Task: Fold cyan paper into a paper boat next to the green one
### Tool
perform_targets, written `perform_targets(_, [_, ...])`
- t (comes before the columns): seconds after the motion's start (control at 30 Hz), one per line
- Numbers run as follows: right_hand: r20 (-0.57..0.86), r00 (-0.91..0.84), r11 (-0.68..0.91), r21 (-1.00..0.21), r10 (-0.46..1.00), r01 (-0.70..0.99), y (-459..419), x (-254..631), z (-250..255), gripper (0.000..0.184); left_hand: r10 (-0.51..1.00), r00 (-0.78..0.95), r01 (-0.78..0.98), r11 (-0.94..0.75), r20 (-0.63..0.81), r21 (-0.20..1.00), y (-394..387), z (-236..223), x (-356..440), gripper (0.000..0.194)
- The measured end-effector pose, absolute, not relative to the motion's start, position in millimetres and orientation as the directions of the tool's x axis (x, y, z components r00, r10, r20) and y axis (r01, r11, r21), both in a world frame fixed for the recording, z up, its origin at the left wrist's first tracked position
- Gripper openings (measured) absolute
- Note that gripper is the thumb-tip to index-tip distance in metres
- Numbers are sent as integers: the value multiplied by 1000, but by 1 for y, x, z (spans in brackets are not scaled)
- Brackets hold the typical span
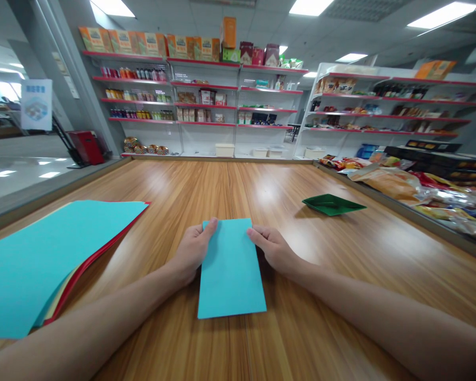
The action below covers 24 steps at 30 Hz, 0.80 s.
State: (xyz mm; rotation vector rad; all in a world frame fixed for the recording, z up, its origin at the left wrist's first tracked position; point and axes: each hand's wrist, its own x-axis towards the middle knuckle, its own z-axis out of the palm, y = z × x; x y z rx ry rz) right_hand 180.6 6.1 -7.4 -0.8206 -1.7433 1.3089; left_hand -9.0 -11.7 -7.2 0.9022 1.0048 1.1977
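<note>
A light blue sheet of paper (232, 270), narrow and seemingly folded, is held in front of me over the wooden table. My left hand (194, 246) pinches its left edge near the far corner, thumb on top. On the opposite edge, my right hand (275, 246) grips the paper the same way, fingers curled underneath and partly hidden. To the right lies a folded dark green paper boat (333, 205). A stack of coloured paper (63, 248) rests at the left, light blue on top with cream and red sheets showing below.
The wooden table (174, 185) has a raised rim. Packaged snacks (404, 185) and black boxes (440, 159) lie beyond its right edge. Shelves (202, 87) with bottles, cans and cartons stand behind. A sign (36, 105) and a red box (86, 147) are at the left.
</note>
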Motion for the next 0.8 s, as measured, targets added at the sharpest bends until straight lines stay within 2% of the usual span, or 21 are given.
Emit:
perform_targets(0.13, [200,-485,266,-961,851,71,7,181,-9,45,986,115,-225,141,-118,964,-11,-7,-11,45])
perform_targets(0.2, [230,-478,331,-933,848,140,8,180,-11,40,999,37,-50,30,-28,998,-9,-8,-13,43])
perform_targets(0.23, [255,-462,387,-896,850,217,7,180,-11,34,997,-33,89,-66,69,994,-8,-8,-15,40])
perform_targets(0.27, [286,-441,447,-835,851,321,6,179,-12,29,975,-94,257,-172,201,951,-8,-9,-16,37])
perform_targets(0.3, [319,-431,504,-745,844,436,5,179,-13,32,930,-118,431,-269,349,861,-8,-9,-17,39])
perform_targets(0.37, [352,-461,580,-523,814,625,2,179,-13,52,825,-9,701,-398,565,592,-12,-10,-17,49])
perform_targets(0.4, [343,-498,605,-422,796,675,0,179,-13,56,793,103,772,-445,601,455,-16,-11,-15,50])
perform_targets(0.47, [279,-581,644,-285,764,710,-2,179,-14,54,778,352,805,-535,520,255,-25,-14,-10,45])
perform_targets(0.53, [208,-628,661,-214,750,719,-2,181,-14,49,806,506,799,-572,308,184,-34,-17,-3,57])
perform_targets(0.6, [154,-655,673,-170,739,720,0,182,-15,51,836,525,822,-547,157,162,-39,-19,1,74])
perform_targets(0.67, [117,-683,693,-143,721,707,2,184,-16,54,838,540,825,-545,78,151,-39,-20,2,83])
perform_targets(0.8, [98,-756,763,-102,647,639,0,186,-8,55,844,534,834,-534,42,136,-32,-17,-4,79])
